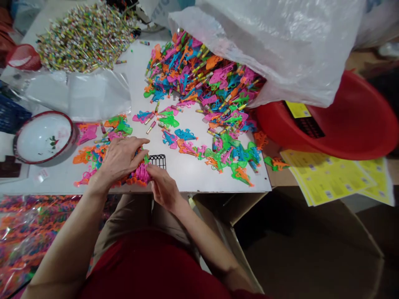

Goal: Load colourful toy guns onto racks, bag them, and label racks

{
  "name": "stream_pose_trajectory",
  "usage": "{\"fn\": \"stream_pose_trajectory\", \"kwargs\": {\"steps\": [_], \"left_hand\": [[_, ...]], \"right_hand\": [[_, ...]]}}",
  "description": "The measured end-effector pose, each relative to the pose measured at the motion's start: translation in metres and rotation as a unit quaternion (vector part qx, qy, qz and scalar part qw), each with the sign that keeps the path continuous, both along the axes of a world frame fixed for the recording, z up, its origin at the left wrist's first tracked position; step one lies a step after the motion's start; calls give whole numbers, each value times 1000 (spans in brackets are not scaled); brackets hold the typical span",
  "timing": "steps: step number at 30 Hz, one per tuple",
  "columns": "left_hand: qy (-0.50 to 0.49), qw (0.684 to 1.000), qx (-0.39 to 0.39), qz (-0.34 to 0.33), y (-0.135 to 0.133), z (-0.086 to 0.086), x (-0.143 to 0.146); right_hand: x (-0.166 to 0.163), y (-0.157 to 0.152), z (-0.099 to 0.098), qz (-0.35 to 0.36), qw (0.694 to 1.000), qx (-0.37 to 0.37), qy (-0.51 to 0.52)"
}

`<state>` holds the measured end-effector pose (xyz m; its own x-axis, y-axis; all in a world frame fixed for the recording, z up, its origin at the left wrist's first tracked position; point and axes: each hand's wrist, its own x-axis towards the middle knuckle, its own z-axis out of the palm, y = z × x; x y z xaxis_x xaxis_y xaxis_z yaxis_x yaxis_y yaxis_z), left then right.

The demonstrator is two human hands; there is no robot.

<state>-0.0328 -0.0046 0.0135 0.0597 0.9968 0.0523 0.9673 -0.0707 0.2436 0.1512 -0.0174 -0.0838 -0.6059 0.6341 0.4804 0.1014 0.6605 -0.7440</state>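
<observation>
My left hand (123,158) lies over a dense row of small bright plastic toys (143,174), fingers stretched forward and thumb apart. The toys are pink, green, orange and blue, and the hand covers part of them. At the row's right end, my right hand (165,187) has curled fingers, with the fingertips against the pink pieces; what is pinched there is hidden. Just beyond that hand, a black grid rack (158,160) shows at the toys' edge. More loose toys (116,126) lie beyond my left hand.
A large toy heap (199,70) spills from a white plastic bag (280,45). Small tubes (87,37) are piled at the back left, behind clear bags (99,93). A red-rimmed enamel bowl (45,139) stands left. Right are a red basin (352,124) and yellow sheets (330,176).
</observation>
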Motion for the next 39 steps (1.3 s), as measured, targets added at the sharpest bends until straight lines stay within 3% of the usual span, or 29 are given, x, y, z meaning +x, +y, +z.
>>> {"fn": "stream_pose_trajectory", "kwargs": {"steps": [3,8,14,17,22,28,33,39], "left_hand": [[2,1000,-1,-4,-1,-1,0],[3,1000,-4,-11,-6,0,1],[34,999,-7,-13,-10,-2,0],[14,1000,-7,-10,-10,-1,1],[-10,1000,-15,14,-6,2,3],[9,998,2,65,7,2,4],[21,998,10,61,10,0,2],[18,998,19,59,8,0,2]], "right_hand": [[-5,-2,-14,6,999,38,-8],[-10,-10,-40,-8,998,14,-63],[-5,-7,-35,17,998,-28,-48],[1,-12,-27,-13,992,-126,1],[-10,-25,-31,-44,944,-324,46],[-34,-8,-36,-62,895,-428,108],[-27,4,-35,-63,907,-399,119],[-11,14,-33,-41,964,-262,-6]]}}
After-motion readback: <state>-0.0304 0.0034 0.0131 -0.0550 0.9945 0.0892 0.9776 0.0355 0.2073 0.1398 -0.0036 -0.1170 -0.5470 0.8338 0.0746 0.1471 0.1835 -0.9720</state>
